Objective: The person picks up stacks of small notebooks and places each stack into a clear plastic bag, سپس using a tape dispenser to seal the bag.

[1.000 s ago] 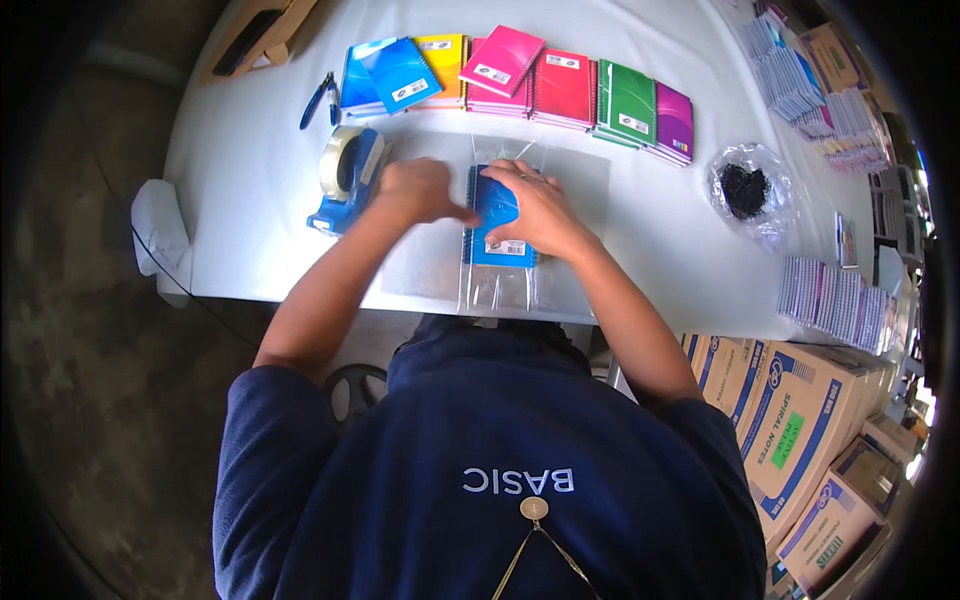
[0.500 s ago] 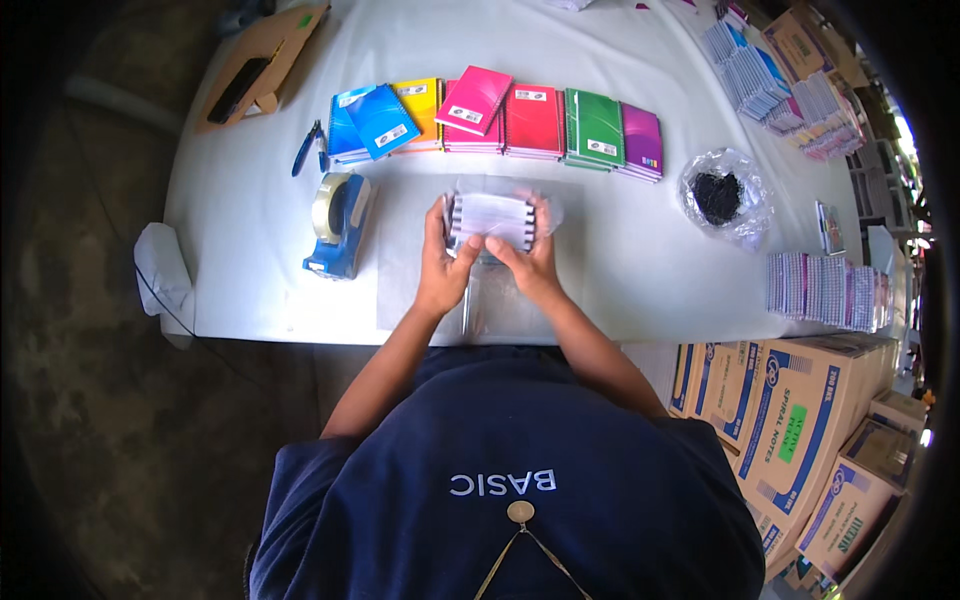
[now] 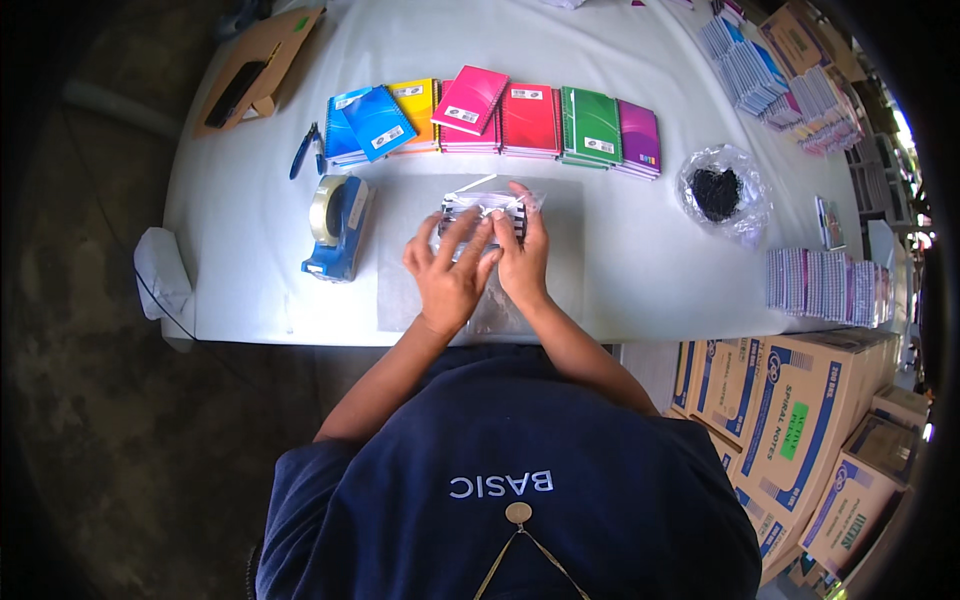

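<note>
At the middle of the near table, a small bundle of spiral notebooks (image 3: 482,204) lies inside a clear plastic bag, its edges striped dark and white. My right hand (image 3: 524,262) grips the bundle along its right side, thumb on top and fingers around the far corner. Over the left part spreads my left hand (image 3: 447,285), fingers apart with their tips touching the plastic. The fingers hide much of the bundle. Beneath them is a grey translucent sheet (image 3: 405,305) on the white tablecloth.
Stacks of coloured notebooks (image 3: 530,125) form a row beyond my hands. To the left are a blue tape dispenser (image 3: 345,235) and blue nippers (image 3: 303,150). A plastic bag of black pieces (image 3: 716,193), notebook piles (image 3: 825,290) and cardboard boxes (image 3: 790,430) are on the right.
My left hand has let go of the bundle's left side and come over its top, fingers spreading. The right hand has turned slightly and keeps hold.
</note>
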The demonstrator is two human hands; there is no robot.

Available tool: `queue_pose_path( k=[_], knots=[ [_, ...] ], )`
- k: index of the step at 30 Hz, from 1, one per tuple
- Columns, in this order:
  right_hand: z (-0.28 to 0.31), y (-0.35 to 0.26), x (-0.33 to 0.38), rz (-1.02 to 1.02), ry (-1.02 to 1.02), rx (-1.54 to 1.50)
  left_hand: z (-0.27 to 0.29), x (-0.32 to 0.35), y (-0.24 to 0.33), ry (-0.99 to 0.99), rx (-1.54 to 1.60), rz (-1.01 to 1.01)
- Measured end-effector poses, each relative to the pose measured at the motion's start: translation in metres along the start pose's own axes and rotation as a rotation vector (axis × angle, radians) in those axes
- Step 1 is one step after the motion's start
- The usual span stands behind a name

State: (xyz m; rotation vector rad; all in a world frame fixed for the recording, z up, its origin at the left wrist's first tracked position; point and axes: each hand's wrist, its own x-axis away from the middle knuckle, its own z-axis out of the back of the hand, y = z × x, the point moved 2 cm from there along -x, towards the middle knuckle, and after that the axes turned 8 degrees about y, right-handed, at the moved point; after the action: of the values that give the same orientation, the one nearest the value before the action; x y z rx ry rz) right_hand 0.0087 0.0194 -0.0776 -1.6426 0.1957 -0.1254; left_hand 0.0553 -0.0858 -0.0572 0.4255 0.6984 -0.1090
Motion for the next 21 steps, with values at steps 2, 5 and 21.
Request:
queue_pose_path(
  k=[2, 5, 21],
  knots=[
    [0.005, 0.004, -0.003, 0.154, 0.038, 0.235, -0.003, 0.000, 0.001, -0.062, 0.019, -0.010],
    [0.003, -0.008, 0.010, 0.474, 0.120, 0.660, -0.002, 0.002, 0.000, -0.270, 0.027, -0.022],
    [0.011, -0.008, 0.020, 0.859, -0.171, 0.880, -0.016, -0.077, -0.035, -0.358, 0.442, -0.095]
  ],
)
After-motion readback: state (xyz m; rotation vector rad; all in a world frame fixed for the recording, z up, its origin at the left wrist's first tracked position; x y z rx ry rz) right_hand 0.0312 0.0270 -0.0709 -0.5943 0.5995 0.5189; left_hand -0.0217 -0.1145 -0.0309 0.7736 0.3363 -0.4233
